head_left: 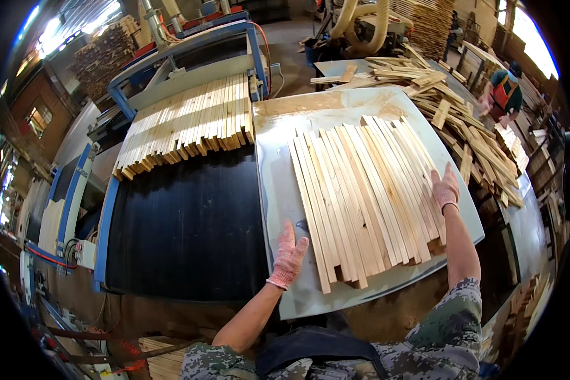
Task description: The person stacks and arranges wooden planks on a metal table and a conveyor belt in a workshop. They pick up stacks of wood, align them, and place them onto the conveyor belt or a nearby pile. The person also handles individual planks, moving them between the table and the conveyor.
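Note:
A row of long, pale wooden strips (pixel 367 196) lies side by side on a light metal-topped table (pixel 275 190), their near ends uneven. Wearing a pinkish knit glove, my left hand (pixel 289 258) is open beside the row's left edge near its front, with a small gap between it and the nearest strip. My right hand (pixel 446 188), gloved the same way, has its fingers stretched out along the right edge of the row. It seems to touch the outermost strip, but the contact is hard to make out. Neither hand holds anything.
Left of the table runs a black conveyor belt (pixel 187 228); more wooden strips (pixel 190 120) sit on its far part, under a blue-framed machine (pixel 187 54). Loose boards (pixel 462 133) are heaped beyond the table at right. A co-worker (pixel 505 95) stands past that heap.

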A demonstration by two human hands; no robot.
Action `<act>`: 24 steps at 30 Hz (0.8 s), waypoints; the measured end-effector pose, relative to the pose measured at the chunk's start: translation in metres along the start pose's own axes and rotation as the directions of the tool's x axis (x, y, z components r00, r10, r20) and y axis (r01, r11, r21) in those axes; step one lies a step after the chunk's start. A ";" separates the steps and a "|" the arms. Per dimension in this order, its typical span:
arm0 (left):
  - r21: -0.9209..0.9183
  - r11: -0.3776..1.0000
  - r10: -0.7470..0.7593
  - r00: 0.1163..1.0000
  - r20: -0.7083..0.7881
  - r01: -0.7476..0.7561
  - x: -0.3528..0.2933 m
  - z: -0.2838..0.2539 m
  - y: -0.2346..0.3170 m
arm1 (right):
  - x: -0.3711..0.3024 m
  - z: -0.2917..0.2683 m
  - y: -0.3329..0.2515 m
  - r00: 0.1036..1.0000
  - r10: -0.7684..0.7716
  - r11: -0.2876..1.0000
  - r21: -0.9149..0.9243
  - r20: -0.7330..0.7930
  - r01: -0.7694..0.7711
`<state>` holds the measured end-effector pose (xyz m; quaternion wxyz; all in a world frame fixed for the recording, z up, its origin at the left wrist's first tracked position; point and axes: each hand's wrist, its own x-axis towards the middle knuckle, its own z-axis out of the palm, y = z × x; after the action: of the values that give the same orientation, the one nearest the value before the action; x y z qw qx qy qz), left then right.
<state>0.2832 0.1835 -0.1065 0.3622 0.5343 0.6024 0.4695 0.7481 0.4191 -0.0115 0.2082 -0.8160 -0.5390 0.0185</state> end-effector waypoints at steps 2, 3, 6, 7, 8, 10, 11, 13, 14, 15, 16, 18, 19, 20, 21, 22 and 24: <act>0.086 0.996 -0.012 1.000 -0.016 0.014 0.007 0.016 -0.003 | 0.020 0.007 0.011 0.996 0.080 0.997 0.015 0.042 -0.081; 0.128 0.992 -0.019 1.000 -0.024 0.022 0.011 0.023 -0.006 | 0.027 0.008 0.014 0.986 0.088 0.996 -0.005 0.142 -0.088; 0.121 0.992 -0.029 0.999 -0.044 0.034 0.017 0.029 0.000 | 0.038 0.008 0.013 0.932 0.096 0.995 -0.039 0.350 -0.088; 0.112 0.993 -0.032 0.998 -0.051 0.038 0.019 0.032 -0.004 | 0.039 0.006 0.010 0.931 0.082 0.997 -0.030 0.356 -0.077; 0.125 0.992 -0.024 0.997 -0.073 0.033 0.020 0.037 -0.003 | 0.041 0.005 0.009 0.929 0.070 0.998 -0.026 0.363 -0.065; 0.132 0.990 0.047 0.996 -0.073 -0.037 0.023 0.043 -0.002 | 0.055 0.008 0.016 0.910 0.069 0.994 0.050 0.409 -0.099; 0.136 0.988 0.084 0.994 -0.073 -0.073 0.025 0.045 -0.002 | 0.065 0.012 0.023 0.899 0.067 0.989 0.088 0.432 -0.116; 0.139 0.983 0.130 0.990 -0.058 -0.121 0.030 0.046 0.002 | 0.082 0.034 0.038 0.913 0.107 0.974 0.142 0.394 -0.176; 0.150 0.979 0.146 0.988 -0.058 -0.136 0.029 0.041 0.000 | 0.081 0.042 0.035 0.908 0.091 0.976 0.146 0.409 -0.163; 0.173 0.977 0.140 0.989 -0.056 -0.128 0.027 0.040 -0.001 | 0.080 0.048 0.033 0.903 0.072 0.977 0.150 0.424 -0.149; 0.203 0.973 0.126 0.990 -0.067 -0.111 0.023 0.039 -0.006 | 0.074 0.055 0.031 0.907 0.057 0.969 0.194 0.418 -0.151; 0.239 0.968 0.111 0.987 -0.113 -0.081 0.016 0.044 -0.006 | 0.073 0.058 0.035 0.884 -0.027 0.939 0.316 0.466 -0.138; 0.251 0.964 0.127 0.982 -0.138 -0.089 0.021 0.046 -0.002 | 0.075 0.056 0.036 0.858 -0.093 0.906 0.400 0.505 -0.137; 0.224 0.972 0.101 0.989 -0.104 -0.075 0.023 0.041 0.008 | 0.071 0.052 0.028 0.869 -0.099 0.888 0.437 0.486 -0.143; 0.172 0.981 0.100 0.994 -0.035 -0.093 0.033 0.044 0.020 | 0.093 0.073 0.066 0.911 -0.030 0.823 0.527 0.410 -0.210; 0.190 0.980 0.073 0.996 -0.051 -0.062 0.032 0.042 0.018 | 0.093 0.073 0.053 0.831 -0.058 0.802 0.522 0.554 -0.292; 0.155 0.983 0.104 0.993 -0.053 -0.094 0.029 0.036 0.021 | 0.093 0.065 0.042 0.745 -0.070 0.751 0.527 0.664 -0.399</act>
<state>0.3180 0.2182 -0.0956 0.2782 0.5751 0.6198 0.4557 0.8067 0.5085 -0.0679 0.2711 -0.6835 -0.4572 0.5003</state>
